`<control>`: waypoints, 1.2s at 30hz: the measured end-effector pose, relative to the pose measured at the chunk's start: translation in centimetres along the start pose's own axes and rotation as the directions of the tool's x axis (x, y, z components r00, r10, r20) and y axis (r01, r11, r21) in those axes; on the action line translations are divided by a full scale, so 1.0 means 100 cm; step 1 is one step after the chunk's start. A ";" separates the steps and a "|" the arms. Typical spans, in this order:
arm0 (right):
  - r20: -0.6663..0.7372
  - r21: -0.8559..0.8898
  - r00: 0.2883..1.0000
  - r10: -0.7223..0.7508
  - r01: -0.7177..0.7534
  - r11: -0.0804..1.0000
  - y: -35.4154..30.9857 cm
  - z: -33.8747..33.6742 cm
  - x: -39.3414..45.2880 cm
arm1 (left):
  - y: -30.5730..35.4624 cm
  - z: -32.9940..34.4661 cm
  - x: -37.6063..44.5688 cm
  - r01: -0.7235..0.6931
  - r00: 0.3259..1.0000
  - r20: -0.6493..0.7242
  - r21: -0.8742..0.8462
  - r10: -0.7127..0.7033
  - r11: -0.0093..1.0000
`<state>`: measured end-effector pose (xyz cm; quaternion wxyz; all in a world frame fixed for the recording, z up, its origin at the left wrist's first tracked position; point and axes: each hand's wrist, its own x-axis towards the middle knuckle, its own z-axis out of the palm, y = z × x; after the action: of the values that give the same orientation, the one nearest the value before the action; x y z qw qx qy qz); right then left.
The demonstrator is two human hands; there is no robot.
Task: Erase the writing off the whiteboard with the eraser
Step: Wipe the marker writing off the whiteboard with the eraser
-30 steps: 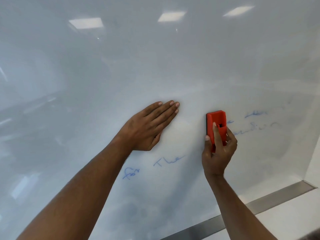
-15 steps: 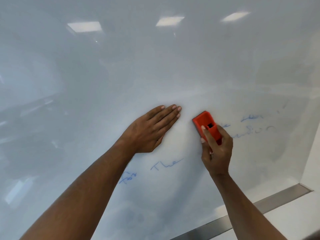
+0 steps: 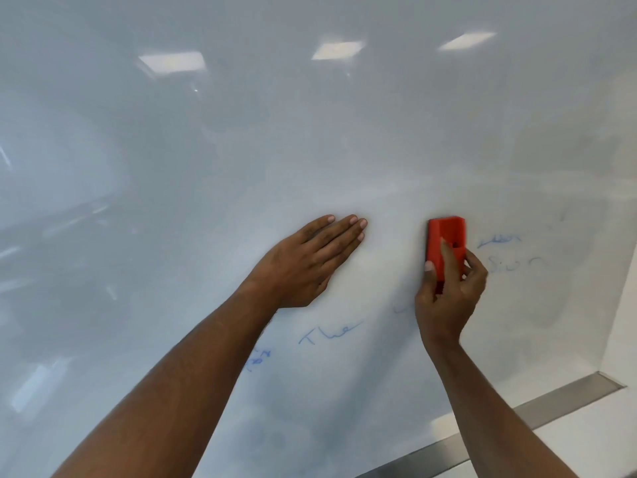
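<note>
A glossy whiteboard fills the view. My right hand grips a red eraser upright and holds it against the board. Faint blue writing lies just right of the eraser, with more faint marks below it. The blue word "The" and a smudged blue word sit lower, under my left hand. My left hand rests flat on the board, fingers straight, left of the eraser.
A metal strip runs along the board's lower edge at bottom right. A white wall meets the board on the right. Ceiling lights reflect near the top of the board.
My right hand swung the eraser left and tilted it, then brought it back right and upright. The writing just right of the eraser has thinned. My left hand stayed flat.
</note>
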<state>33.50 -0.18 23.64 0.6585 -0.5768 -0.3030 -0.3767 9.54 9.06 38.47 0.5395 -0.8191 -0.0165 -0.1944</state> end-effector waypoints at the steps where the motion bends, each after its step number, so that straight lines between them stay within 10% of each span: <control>1: 0.058 -0.002 0.988 -0.143 0.143 0.990 0.002 -0.002 0.001 | 0.001 0.000 0.002 0.004 1.000 -0.006 0.001 -0.004 1.000; 3: 0.115 0.002 0.947 -0.301 0.303 0.953 0.011 -0.006 0.003 | 0.006 0.001 0.007 0.020 1.000 -0.015 0.000 -0.020 1.000; 7: -0.019 0.009 0.992 0.122 -0.122 0.992 0.012 -0.005 0.011 | 0.016 0.003 0.020 0.051 0.998 -0.027 -0.009 -0.051 0.999; 12: 0.152 0.026 0.910 -0.386 0.387 0.922 0.030 -0.015 0.019 | 0.023 0.004 0.033 0.083 0.997 -0.007 -0.005 -0.083 0.997; 17: 0.001 0.035 0.993 0.119 -0.119 0.992 0.028 -0.011 0.027 | 0.024 0.002 0.036 0.088 0.996 0.021 -0.001 -0.088 0.996; 21: 0.148 0.045 0.925 -0.349 0.346 0.937 0.032 -0.018 0.029 | 0.024 0.002 0.039 0.062 0.998 0.011 0.018 -0.062 0.998; 26: 0.016 0.094 0.991 0.134 -0.135 0.986 0.031 -0.018 0.034 | 0.030 0.002 0.050 0.063 0.998 -0.002 0.002 -0.063 0.998; 31: 0.176 0.044 0.940 -0.291 0.288 0.957 0.046 -0.030 0.034 | 0.042 0.001 0.072 0.100 0.995 0.010 -0.068 -0.100 0.993; 36: 0.094 0.055 0.993 0.076 -0.082 0.995 0.057 -0.037 0.036 | 0.050 0.002 0.089 0.157 0.988 0.017 -0.126 -0.156 0.980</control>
<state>40.10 -4.09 23.08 0.6751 -0.5853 -0.3206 -0.3144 19.05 5.54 37.01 0.4691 -0.8487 -0.0704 -0.2338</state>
